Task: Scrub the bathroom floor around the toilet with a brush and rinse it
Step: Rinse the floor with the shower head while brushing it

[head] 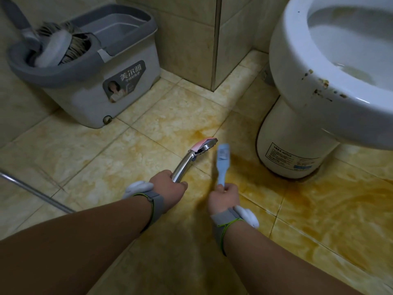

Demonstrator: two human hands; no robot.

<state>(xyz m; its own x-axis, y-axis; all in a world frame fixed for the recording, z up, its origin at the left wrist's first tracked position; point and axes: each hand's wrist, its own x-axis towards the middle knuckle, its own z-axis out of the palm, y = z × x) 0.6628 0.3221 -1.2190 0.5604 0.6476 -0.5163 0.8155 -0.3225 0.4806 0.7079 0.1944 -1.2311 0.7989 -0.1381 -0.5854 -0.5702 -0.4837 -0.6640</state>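
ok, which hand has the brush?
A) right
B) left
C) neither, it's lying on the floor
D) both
A: the right hand grips the blue brush by its handle, while the left hand holds the chrome shower head.
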